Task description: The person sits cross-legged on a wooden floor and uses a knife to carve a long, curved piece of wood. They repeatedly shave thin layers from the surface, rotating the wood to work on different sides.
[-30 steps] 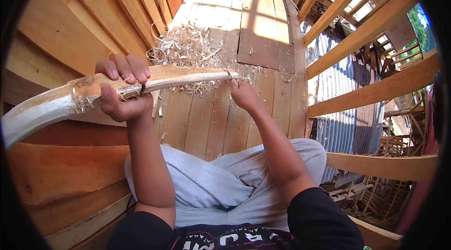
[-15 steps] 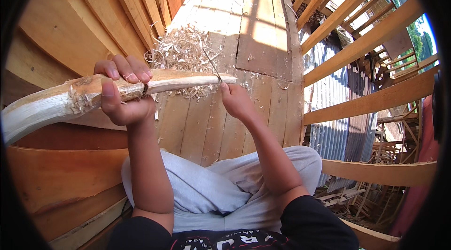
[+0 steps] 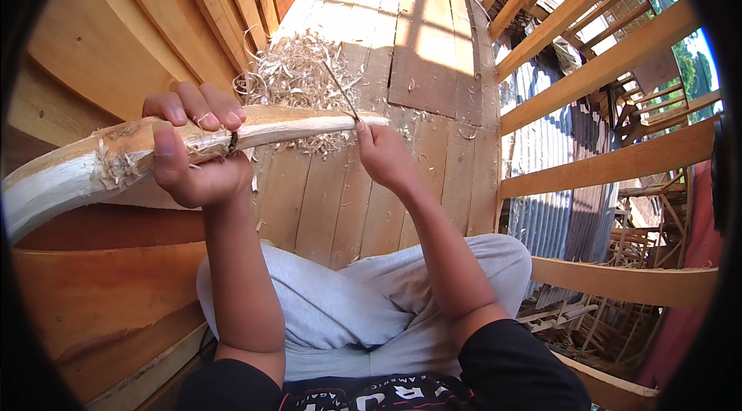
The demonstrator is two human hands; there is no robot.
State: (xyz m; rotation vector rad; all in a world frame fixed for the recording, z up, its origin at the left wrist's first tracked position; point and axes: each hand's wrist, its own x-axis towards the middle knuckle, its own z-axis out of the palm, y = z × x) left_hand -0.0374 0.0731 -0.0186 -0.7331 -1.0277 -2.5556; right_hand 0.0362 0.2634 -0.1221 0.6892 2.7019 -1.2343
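A long, curved, pale piece of wood (image 3: 297, 127) slants across in front of me, thick at the left and tapering to the right. My left hand (image 3: 202, 140) is closed around its middle, beside a dark band and some frayed shavings. My right hand (image 3: 382, 152) is closed at the thin end, gripping a knife whose narrow blade (image 3: 340, 90) lies across the wood and points away from me. The knife's handle is hidden in my fist.
A heap of curly wood shavings (image 3: 297, 75) lies on the plank floor (image 3: 309, 218) beyond the wood. Upright boards (image 3: 100, 48) line the left side. Spaced wooden slats (image 3: 610, 160) stand at the right, with corrugated metal sheets (image 3: 541, 218) beyond them. My crossed legs (image 3: 348, 287) are below.
My right hand and the knife have shifted slightly left along the wood's thin end. The wood and my left hand have also moved a little left.
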